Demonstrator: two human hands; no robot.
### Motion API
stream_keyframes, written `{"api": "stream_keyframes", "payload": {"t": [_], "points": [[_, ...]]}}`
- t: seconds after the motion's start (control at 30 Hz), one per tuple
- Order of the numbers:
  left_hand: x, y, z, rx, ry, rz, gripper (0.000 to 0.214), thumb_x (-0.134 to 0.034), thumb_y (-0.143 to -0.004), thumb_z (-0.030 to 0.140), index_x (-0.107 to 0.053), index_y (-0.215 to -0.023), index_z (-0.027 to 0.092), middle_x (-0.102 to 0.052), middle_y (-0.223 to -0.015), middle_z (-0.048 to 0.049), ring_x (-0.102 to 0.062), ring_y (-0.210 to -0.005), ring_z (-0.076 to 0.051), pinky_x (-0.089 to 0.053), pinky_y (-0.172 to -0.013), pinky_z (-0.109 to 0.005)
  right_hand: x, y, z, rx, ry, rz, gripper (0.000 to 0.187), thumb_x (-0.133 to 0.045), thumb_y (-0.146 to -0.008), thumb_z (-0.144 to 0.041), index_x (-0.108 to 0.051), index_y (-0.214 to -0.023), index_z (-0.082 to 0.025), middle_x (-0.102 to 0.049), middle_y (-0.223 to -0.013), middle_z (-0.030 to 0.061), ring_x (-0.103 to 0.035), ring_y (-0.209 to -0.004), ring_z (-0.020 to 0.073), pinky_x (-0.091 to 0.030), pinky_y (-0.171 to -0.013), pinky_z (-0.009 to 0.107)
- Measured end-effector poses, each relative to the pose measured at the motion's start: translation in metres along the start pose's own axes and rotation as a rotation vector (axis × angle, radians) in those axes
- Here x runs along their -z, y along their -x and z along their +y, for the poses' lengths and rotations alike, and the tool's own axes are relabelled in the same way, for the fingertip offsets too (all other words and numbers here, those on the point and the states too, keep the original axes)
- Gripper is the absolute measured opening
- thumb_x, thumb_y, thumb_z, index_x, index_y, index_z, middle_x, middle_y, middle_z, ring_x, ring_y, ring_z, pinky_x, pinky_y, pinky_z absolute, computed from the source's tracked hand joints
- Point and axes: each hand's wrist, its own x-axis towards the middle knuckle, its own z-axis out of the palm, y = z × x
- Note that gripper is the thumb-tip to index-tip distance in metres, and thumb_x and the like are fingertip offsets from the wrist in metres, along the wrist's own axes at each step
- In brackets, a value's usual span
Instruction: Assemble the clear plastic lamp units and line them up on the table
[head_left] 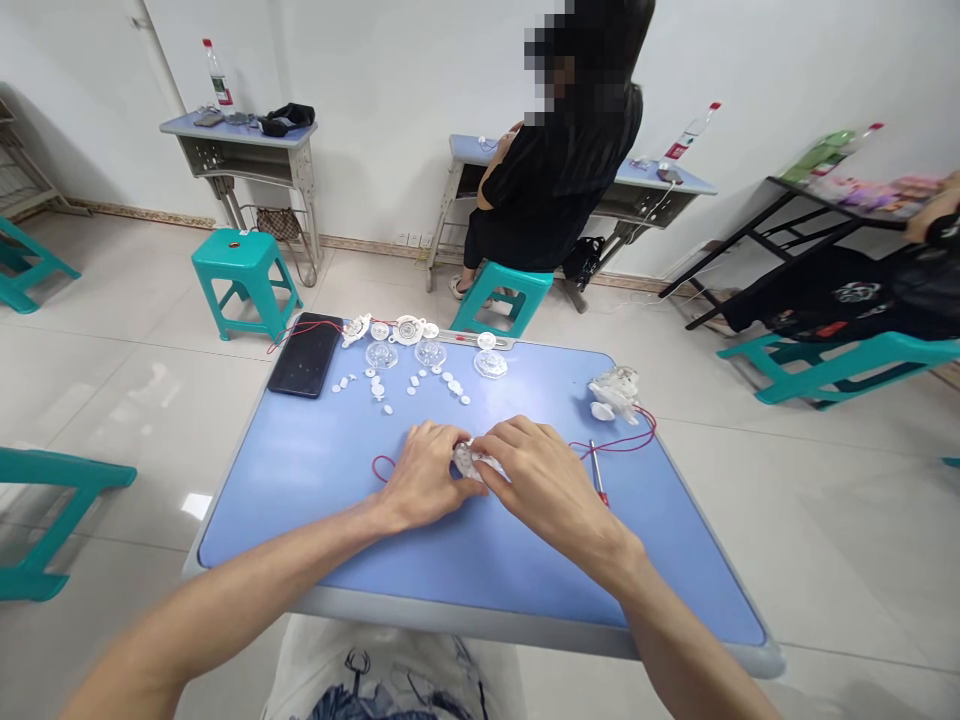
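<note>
Both hands meet over the near middle of the blue surface (pixel 390 560), around a small white piece (pixel 466 461) that lies between them, partly covered. The left hand (pixel 426 472) has its fingers clamped on the piece from the left, with the thumb on the near side. The right hand (pixel 538 472) closes on it from the other side, thumb and forefinger pinching; its fine details are too small to make out. A red cord loop (pixel 382 463) shows just beside the left wrist. To the right of the right hand lies a screwdriver (pixel 597 470), its red handle toward the person, and beyond it a crumpled clear bundle (pixel 619 388) with white parts and another red cord (pixel 634 440). Along the far edge, a dark phone (pixel 305 356) lies at the left, near a row of white discs and fittings (pixel 409 330). In front of these stand three clear, scalloped pieces (pixel 490 364), with small white bits (pixel 376 389) scattered nearer the hands. Past the surface, another person (pixel 570 190) in black sits on a teal stool (pixel 506 300).
</note>
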Motion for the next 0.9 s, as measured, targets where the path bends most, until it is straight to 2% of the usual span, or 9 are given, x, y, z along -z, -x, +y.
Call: {"api": "stream_keyframes", "payload": {"t": [0.23, 0.47, 0.7, 0.9], "points": [[0.0003, 0.0002, 0.0002, 0.000, -0.018, -0.005, 0.040, -0.079, -0.072, 0.036, -0.062, -0.104, 0.019, -0.067, -0.100, -0.0054, -0.057, -0.095, -0.026, -0.043, -0.083, -0.040, 0.0002, -0.0015, -0.0018, 0.021, 0.108, -0.014, 0.017, -0.049, -0.090, -0.015, -0.064, -0.083, -0.022, -0.067, -0.076, 0.0073, -0.057, -0.077, 0.0250, -0.038, -0.066, 0.039], [0.0001, 0.0005, -0.0002, -0.010, -0.011, 0.006, 0.037, -0.077, -0.074, 0.035, -0.061, -0.103, 0.020, -0.067, -0.099, -0.0052, -0.057, -0.095, -0.025, -0.043, -0.082, -0.039, -0.0003, -0.0017, -0.0009, 0.007, 0.060, -0.021, 0.017, -0.050, -0.089, -0.016, -0.065, -0.084, -0.022, -0.067, -0.076, 0.0064, -0.056, -0.078, 0.0246, -0.039, -0.069, 0.039], [0.0010, 0.0010, 0.0015, -0.037, -0.013, 0.016, 0.033, -0.072, -0.075, 0.030, -0.060, -0.104, 0.020, -0.067, -0.100, -0.0046, -0.057, -0.093, -0.024, -0.042, -0.082, -0.038, -0.0001, -0.0020, -0.0019, -0.062, -0.018, -0.054, 0.016, -0.052, -0.087, -0.016, -0.067, -0.092, -0.021, -0.068, -0.081, 0.0060, -0.058, -0.081, 0.0238, -0.041, -0.067, 0.036], [0.0036, 0.0014, 0.0044, -0.059, -0.033, -0.002, 0.038, -0.069, -0.074, 0.025, -0.057, -0.110, 0.021, -0.068, -0.104, -0.0034, -0.057, -0.093, -0.025, -0.039, -0.081, -0.038, 0.0048, -0.0042, -0.0046, -0.185, -0.100, -0.154, 0.022, -0.050, -0.090, -0.016, -0.067, -0.103, -0.019, -0.068, -0.091, 0.0055, -0.062, -0.081, 0.0197, -0.039, -0.060, 0.030]]}}
